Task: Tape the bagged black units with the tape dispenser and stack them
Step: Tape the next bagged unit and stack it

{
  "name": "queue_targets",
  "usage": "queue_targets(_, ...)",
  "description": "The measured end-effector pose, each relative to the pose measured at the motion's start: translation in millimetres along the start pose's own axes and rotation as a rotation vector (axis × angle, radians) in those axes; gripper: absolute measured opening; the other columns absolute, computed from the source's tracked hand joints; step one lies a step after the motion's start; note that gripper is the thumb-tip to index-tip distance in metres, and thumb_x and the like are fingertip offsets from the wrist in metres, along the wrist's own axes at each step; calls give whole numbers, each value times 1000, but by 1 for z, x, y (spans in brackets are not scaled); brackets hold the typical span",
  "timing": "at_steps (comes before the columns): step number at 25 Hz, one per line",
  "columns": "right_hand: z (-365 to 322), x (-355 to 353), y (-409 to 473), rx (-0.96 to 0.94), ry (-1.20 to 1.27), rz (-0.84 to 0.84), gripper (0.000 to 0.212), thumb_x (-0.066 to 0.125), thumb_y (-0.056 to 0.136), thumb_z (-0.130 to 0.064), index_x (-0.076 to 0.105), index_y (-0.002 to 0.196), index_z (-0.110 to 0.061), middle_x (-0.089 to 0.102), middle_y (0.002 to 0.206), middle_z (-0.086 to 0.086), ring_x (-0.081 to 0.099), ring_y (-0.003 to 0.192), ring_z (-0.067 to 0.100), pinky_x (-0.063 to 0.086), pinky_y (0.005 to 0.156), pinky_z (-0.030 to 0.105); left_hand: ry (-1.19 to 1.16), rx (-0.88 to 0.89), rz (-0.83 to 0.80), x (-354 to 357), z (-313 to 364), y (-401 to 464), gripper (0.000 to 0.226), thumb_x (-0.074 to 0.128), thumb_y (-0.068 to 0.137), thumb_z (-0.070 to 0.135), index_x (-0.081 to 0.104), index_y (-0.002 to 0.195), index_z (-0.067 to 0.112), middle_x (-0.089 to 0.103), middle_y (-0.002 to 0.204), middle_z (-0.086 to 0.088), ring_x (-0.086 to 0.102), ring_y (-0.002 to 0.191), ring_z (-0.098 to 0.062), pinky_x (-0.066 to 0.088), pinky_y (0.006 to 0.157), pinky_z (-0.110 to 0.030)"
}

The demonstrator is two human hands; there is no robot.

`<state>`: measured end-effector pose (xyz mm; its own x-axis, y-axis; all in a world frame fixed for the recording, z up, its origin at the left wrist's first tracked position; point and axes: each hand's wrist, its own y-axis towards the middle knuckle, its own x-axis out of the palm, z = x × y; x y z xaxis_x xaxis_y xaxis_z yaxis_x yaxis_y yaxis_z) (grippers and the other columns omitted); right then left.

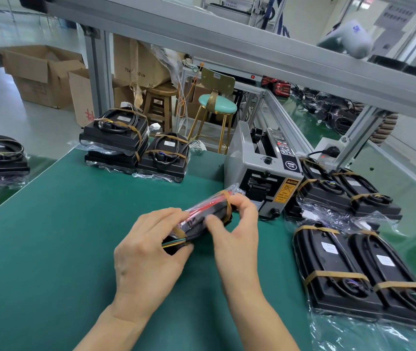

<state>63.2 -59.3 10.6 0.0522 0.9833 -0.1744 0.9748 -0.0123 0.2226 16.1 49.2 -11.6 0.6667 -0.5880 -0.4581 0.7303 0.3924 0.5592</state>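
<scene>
Head view: both hands (191, 239) grip a tilted bagged unit (207, 215).

Bright, even light, seemingly from overhead; shadows are soft. Glare glints on the plastic bags (369, 333). Wide-angle distortion bends the edges, and corners blur slightly.

black units (338, 269) w/ tan tape, green mat (50, 236), grey dispenser (260, 171)

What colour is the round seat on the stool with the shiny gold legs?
Mint green: the round cushioned stool seat sits on gold metal legs, seen in the head view.
</scene>
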Motion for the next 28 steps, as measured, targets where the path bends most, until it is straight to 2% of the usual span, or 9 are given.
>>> queue_targets(6, 0, 8, 1, -38, -95, 10, 38, 71, 79, -12, 51, 106, -31, 46, 119, -18, 43, 119, 5, 31, 109, 42, -14, 13, -4, -2, -2, 3, 55, 87, 49, -4, 75, 98, 17, 70, 100, 7, 64, 91, -16, 46, 83, -25)
queue_targets(10, -3, 9, -5, -54, -217, -68, 51, 73, 64, -42, 44, 105, -43, 35, 129, -29, 33, 125, -6, 21, 112, 40, -45, 46, -14, -3, -5, 6, 50, 86, 53, -4, 75, 98, 17, 69, 100, 7, 62, 89, -9, 47, 85, -21)
queue_targets(13, 5, -16, 15, -27, -152, 45, 42, 75, 76, -31, 47, 106, -43, 43, 118, -32, 37, 117, -12, 24, 114, 43, -127, 48, -89, -22, -24, 11, 59, 90, 49, 3, 73, 100, 28, 67, 103, 16, 59, 87, 4, 39, 92, -7)
queue_targets(17, 17, -55, 42, 77, -52, -271, 56, 72, 83, -21, 47, 129, -40, 46, 131, -30, 38, 126, -12, 27, 106, 20, -166, -11, -246, -51, -53, 23, 71, 90, 47, -1, 70, 99, 43, 68, 102, 18, 62, 84, -1, 40, 85, -3)
queue_targets(19, 23, -54, 48, 77, 40, -416, 42, 70, 86, -14, 59, 122, -32, 60, 123, -23, 50, 119, -10, 36, 96, 10, -160, -62, -323, -60, -58, 30, 71, 91, 48, 2, 67, 99, 45, 68, 103, 18, 63, 90, -4, 43, 83, -7)
queue_targets(21, 26, -49, 51, 85, 131, -413, 28, 68, 87, -7, 69, 107, -27, 71, 108, -16, 60, 107, -7, 44, 85, 8, -26, 10, -299, -62, -46, 37, 52, 87, 57, 21, 64, 97, 45, 66, 108, 19, 58, 101, -4, 35, 92, -9)
queue_targets(23, 27, -46, 55, 70, 165, -368, 26, 68, 86, -4, 72, 100, -25, 74, 99, -12, 65, 98, -4, 46, 82, 10, 212, 245, -275, -47, -20, 41, 48, 67, 57, 45, 63, 104, 36, 61, 120, 12, 53, 113, -15, 33, 103, -27)
queue_targets(25, 25, -46, 56, 58, 188, -367, 23, 68, 86, -3, 73, 99, -21, 75, 92, -11, 66, 89, -3, 47, 78, 11, 338, 408, -355, -23, 9, 40, 63, 67, 57, 48, 63, 115, 24, 58, 125, 3, 53, 116, -23, 35, 100, -35)
queue_targets(28, 16, -54, 59, 12, 128, -401, 12, 66, 88, -7, 75, 90, -14, 75, 85, -10, 65, 80, -5, 45, 69, 7, 310, 330, -509, 1, 31, 46, 72, 79, 67, 36, 48, 131, 32, 57, 125, 13, 55, 113, -16, 39, 91, -28)
